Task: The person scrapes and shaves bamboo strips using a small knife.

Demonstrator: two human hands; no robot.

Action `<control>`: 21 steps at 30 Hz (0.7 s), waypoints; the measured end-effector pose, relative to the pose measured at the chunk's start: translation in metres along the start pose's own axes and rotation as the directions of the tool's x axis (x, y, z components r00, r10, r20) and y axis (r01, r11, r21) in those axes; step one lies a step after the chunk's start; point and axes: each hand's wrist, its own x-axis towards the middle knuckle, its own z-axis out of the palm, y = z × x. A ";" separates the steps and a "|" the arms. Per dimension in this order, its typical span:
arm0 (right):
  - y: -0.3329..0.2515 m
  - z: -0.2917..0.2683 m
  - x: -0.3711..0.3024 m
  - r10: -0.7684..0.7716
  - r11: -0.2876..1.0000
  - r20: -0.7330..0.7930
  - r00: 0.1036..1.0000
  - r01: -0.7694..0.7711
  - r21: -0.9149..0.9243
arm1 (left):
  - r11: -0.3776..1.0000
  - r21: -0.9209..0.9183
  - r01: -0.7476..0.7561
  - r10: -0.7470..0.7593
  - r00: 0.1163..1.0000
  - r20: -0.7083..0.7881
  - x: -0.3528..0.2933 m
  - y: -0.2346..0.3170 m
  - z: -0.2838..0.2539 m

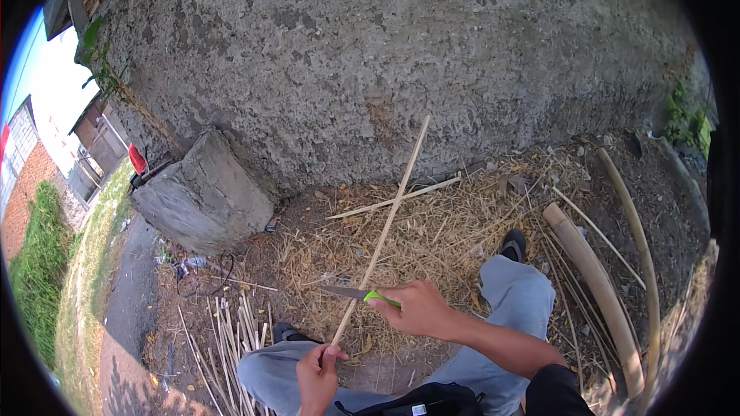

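Observation:
My right hand (420,308) is wrapped round the bright green handle of a knife (347,291). Its blade points left and lies across a long, pale bamboo strip (391,216), seemingly touching it. The near end of this strip is pinched in my left hand (317,376), just above my left knee. From there the strip slants up and away to the right, its far end in front of the wall.
Bamboo shavings (439,235) cover the ground between my feet and a rough grey wall (432,54). Split strips (231,343) are piled at my left. Thick bamboo poles (597,285) lie at my right. A concrete block (204,192) stands at the far left.

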 end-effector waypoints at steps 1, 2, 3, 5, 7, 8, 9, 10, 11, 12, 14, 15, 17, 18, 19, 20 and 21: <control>0.001 0.002 -0.002 0.004 1.000 0.009 1.000 -0.004 -0.010 | 1.000 -0.012 0.007 -0.007 1.000 0.003 -0.003 -0.005 -0.002; 0.003 0.005 -0.005 -0.006 1.000 0.028 1.000 0.007 -0.017 | 0.998 -0.046 0.039 -0.037 0.998 0.052 -0.007 0.000 -0.005; 0.005 0.009 -0.009 -0.017 1.000 0.047 0.999 0.018 -0.022 | 0.994 -0.076 0.072 -0.064 0.993 0.102 -0.009 0.003 -0.007; 0.021 0.031 -0.014 -0.017 1.000 0.030 0.999 0.018 -0.016 | 0.997 -0.072 0.021 -0.015 0.997 0.076 -0.012 -0.006 -0.005; 0.026 0.047 -0.019 -0.019 1.000 0.009 1.000 0.019 -0.011 | 0.997 -0.066 -0.035 0.038 0.998 0.049 -0.013 -0.012 -0.003; 0.023 0.054 -0.024 -0.014 0.996 0.005 1.000 0.014 -0.083 | 0.994 -0.074 0.078 -0.072 0.994 0.077 -0.018 -0.011 -0.006; 0.021 0.059 -0.026 -0.009 0.988 0.001 1.000 0.009 -0.156 | 0.979 -0.079 0.189 -0.180 0.978 0.107 -0.022 -0.013 -0.007; 0.021 0.062 -0.028 0.000 0.986 0.007 1.000 0.001 -0.164 | 0.977 -0.087 0.196 -0.185 0.976 0.117 -0.024 -0.019 -0.006; 0.022 0.065 -0.027 -0.021 0.993 -0.050 0.999 0.015 -0.113 | 0.973 -0.114 0.200 -0.188 0.977 0.103 -0.026 -0.024 -0.005; 0.022 0.068 -0.026 -0.039 0.998 -0.108 0.993 0.033 -0.063 | 0.969 -0.141 0.204 -0.193 0.977 0.088 -0.027 -0.029 -0.005; 0.023 0.070 -0.024 -0.046 0.998 -0.152 0.987 0.039 -0.048 | 0.970 -0.118 0.214 -0.204 0.974 0.095 -0.027 -0.034 -0.006; 0.023 0.071 -0.024 -0.054 0.998 -0.205 0.977 0.049 -0.029 | 0.972 -0.088 0.217 -0.208 0.973 0.100 -0.027 -0.035 -0.006; 0.018 0.074 -0.031 -0.046 0.997 -0.158 0.986 0.036 -0.061 | 0.972 -0.070 0.223 -0.215 0.971 0.105 -0.026 -0.038 -0.007; 0.015 0.075 -0.035 -0.036 0.995 -0.124 0.992 0.024 -0.094 | 0.975 -0.046 0.216 -0.210 0.971 0.114 -0.026 -0.038 -0.008; 0.013 0.075 -0.037 -0.038 0.996 -0.112 0.993 0.028 -0.090 | 0.973 -0.048 0.227 -0.221 0.969 0.108 -0.028 -0.037 -0.009; 0.012 0.075 -0.039 -0.052 0.994 -0.103 0.993 0.042 -0.101 | 0.972 -0.031 0.234 -0.229 0.967 0.107 -0.029 -0.035 -0.010; 0.011 0.074 -0.040 -0.066 0.992 -0.096 0.993 0.056 -0.112 | 0.971 -0.013 0.239 -0.237 0.966 0.106 -0.030 -0.034 -0.012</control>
